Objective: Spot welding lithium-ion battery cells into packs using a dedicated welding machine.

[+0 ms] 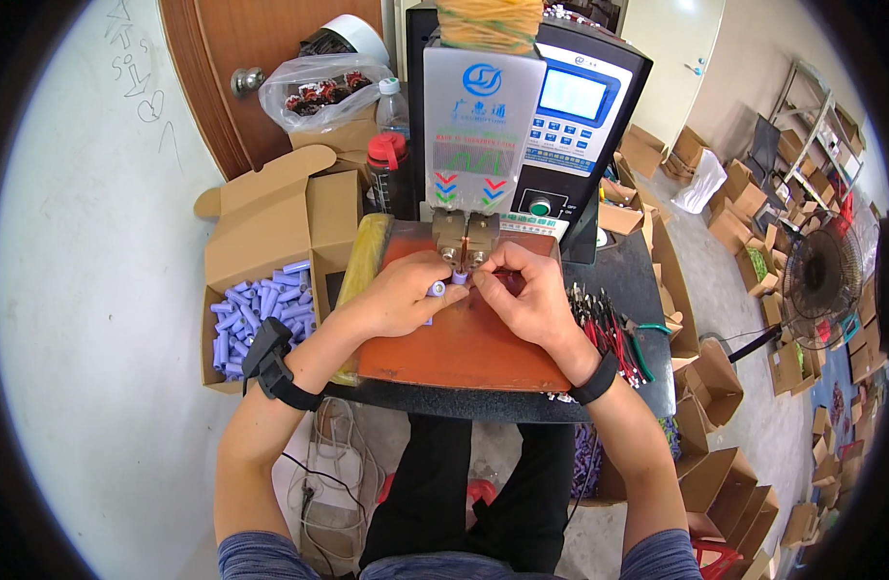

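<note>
My left hand (398,295) is closed around purple cylindrical battery cells. One cell (437,289) points its end out between thumb and fingers. Another purple cell (460,277) sits at the fingertips, just below the twin metal electrode heads (466,240) of a spot welder (483,126). From the other side my right hand (533,298) comes in with thumb and forefinger pinched close to that cell. Whatever is in this pinch is too small to make out. Both hands are over an orange-brown work mat (444,360).
At left, an open cardboard box (261,242) holds many loose purple cells. Red and black wire leads (609,333) and green-handled pliers (641,353) lie at the mat's right. A black bottle with a red lid (390,179) stands behind. Boxes and a fan (823,275) occupy the floor at right.
</note>
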The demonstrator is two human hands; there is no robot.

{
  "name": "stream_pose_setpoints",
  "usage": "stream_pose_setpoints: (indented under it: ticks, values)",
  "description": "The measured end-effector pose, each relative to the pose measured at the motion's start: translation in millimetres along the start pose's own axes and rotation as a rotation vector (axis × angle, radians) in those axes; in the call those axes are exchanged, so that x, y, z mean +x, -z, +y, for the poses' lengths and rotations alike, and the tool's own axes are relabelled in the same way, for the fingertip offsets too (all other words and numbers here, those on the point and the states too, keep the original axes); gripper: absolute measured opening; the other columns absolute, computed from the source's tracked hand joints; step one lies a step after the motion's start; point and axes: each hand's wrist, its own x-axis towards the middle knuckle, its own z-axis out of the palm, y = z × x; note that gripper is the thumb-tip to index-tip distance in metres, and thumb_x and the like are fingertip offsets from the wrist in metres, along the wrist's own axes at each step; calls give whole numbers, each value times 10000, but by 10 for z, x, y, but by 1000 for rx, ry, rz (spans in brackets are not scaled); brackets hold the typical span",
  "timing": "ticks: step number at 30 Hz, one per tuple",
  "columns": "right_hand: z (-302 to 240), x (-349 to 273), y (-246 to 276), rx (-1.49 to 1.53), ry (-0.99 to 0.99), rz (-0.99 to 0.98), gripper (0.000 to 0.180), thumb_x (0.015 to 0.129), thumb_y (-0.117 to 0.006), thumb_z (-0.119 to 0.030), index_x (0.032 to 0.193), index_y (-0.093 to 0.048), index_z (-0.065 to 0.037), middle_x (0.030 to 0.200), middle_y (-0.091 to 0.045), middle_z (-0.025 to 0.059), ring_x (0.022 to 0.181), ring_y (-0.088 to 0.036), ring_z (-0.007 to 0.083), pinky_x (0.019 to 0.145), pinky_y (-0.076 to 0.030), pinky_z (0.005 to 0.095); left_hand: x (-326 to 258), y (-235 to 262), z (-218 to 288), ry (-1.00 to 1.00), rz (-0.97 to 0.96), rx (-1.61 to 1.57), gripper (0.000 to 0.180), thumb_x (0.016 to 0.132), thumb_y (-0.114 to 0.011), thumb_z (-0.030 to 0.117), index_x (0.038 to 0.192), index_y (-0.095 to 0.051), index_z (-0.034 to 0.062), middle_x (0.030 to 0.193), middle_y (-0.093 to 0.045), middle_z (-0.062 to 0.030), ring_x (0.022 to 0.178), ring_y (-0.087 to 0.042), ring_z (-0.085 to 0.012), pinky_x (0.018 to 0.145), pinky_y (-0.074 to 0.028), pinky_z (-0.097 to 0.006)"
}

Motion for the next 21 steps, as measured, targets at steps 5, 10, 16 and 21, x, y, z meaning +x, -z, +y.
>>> stream_pose_setpoints:
  ticks: [5,10,16,21]
  values:
    - [110,16,-22,47,35,16,75,804,-643,-86,814,-606,-22,674,-619,75,587,-592,137,556,-464,279,28,12,-2,-3,-8,-8,230,897,-585,242,922,-582,13,841,-571,-168,827,-558,-365,726,-439,-431]
    - [46,42,31,25,49,20,72,797,-647,-86,814,-607,-29,691,-613,79,599,-593,144,560,-463,283,75,15,6,-50,17,-9,230,894,-587,245,924,-581,17,840,-568,-167,823,-559,-367,720,-440,-430]
    - [122,3,-57,11,143,42,82,803,-654,-92,825,-600,-35,687,-615,82,599,-599,149,559,-471,297,-9,13,72,-67,73,-78,200,896,-597,233,859,-593,36,681,-570,-123,648,-584,-304,602,-440,-393]
    - [14,-36,-13,-5,44,70,105,831,-646,-108,836,-587,-22,689,-625,84,603,-610,148,563,-479,298,-100,24,42,8,97,-47,189,884,-595,217,937,-605,35,813,-584,-154,771,-579,-335,674,-452,-401]
